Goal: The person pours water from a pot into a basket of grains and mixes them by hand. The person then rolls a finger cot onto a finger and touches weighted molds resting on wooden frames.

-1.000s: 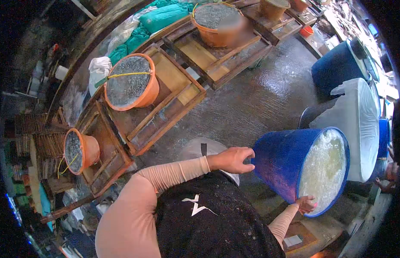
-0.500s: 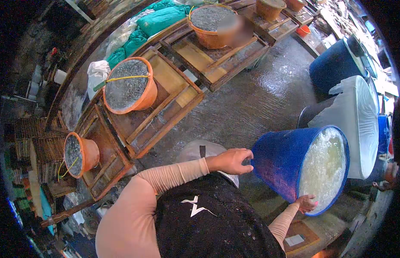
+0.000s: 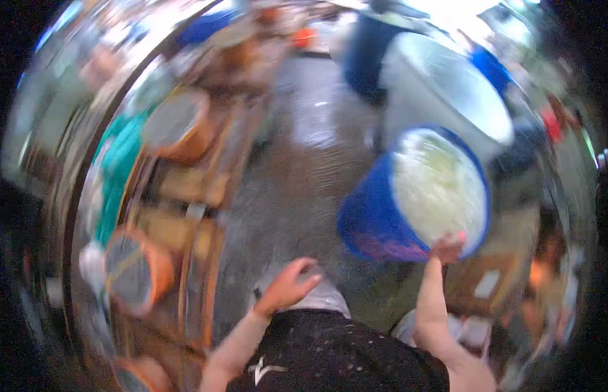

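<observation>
Farther from the blue barrel [image 3: 369, 209] than before, the left hand [image 3: 292, 285] hung empty, fingers parted. The right hand [image 3: 446, 248] touched the barrel's near edge, beside a white tub [image 3: 405, 108]; blur hid its grip. Steady, even support there seemed wisest against slopping.

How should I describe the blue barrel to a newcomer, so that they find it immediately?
Start from the wet floor running up the middle and look along its right side. The blue barrel is the nearest large container there, with the person's right hand at its lower rim. Unlike the white tub and the darker barrel behind it, it is bright blue, with pale, frothy-looking contents.
</observation>
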Motion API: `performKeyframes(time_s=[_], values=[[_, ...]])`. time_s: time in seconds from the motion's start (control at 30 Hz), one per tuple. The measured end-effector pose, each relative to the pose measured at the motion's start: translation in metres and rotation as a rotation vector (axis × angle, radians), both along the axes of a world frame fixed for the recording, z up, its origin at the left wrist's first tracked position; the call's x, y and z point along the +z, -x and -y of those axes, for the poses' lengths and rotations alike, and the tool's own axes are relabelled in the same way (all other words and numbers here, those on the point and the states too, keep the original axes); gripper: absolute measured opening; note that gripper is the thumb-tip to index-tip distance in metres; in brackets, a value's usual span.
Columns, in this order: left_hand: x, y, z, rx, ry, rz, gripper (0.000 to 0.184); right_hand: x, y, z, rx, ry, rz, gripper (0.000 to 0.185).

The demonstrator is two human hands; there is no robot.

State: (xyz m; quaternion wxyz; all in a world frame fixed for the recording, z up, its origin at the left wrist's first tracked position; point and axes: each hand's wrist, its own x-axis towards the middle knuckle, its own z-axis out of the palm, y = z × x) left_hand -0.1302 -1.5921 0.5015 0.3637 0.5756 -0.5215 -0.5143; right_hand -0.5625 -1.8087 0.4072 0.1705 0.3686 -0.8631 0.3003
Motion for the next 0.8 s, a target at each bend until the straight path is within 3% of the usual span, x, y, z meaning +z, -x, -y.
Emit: performKeyframes(time_s=[0.03,0.07,0.1,0.13,0.17,0.2,0.27,0.37,0.8], values=[[0.009,-0.001,0.000,0.009,-0.084,0.027,0.048,-0.019,0.015,0.006,0.064,0.090,-0.012,0.053],[0.000,0.000,-0.001,-0.004,-0.013,0.006,0.045,-0.031,0.029,0.008,0.159,0.158,-0.157,0.052],[0.004,0.000,0.000,0.009,-0.025,0.018,0.040,-0.005,0.013,0.001,0.143,0.135,-0.050,0.050],[-0.003,0.000,-0.001,0.006,-0.025,-0.014,0.035,-0.011,0.012,0.002,0.024,0.038,-0.083,0.053],[0.002,0.002,0.002,-0.015,-0.021,-0.039,0.031,-0.021,0.013,0.003,0.032,0.134,-0.125,0.057],[0.003,0.004,0.004,-0.112,-0.003,-0.038,0.031,-0.009,0.005,-0.004,-0.043,0.027,-0.062,0.059],[0.005,0.011,0.002,-0.012,-0.091,-0.081,0.029,-0.004,0.005,-0.008,-0.002,0.047,-0.020,0.057],[0.015,0.017,0.004,-0.060,-0.144,-0.128,0.030,0.011,0.000,-0.016,0.031,0.092,0.059,0.055],[0.020,0.018,0.010,-0.104,-0.133,-0.072,0.033,0.017,-0.002,-0.014,0.032,0.085,0.050,0.053]])
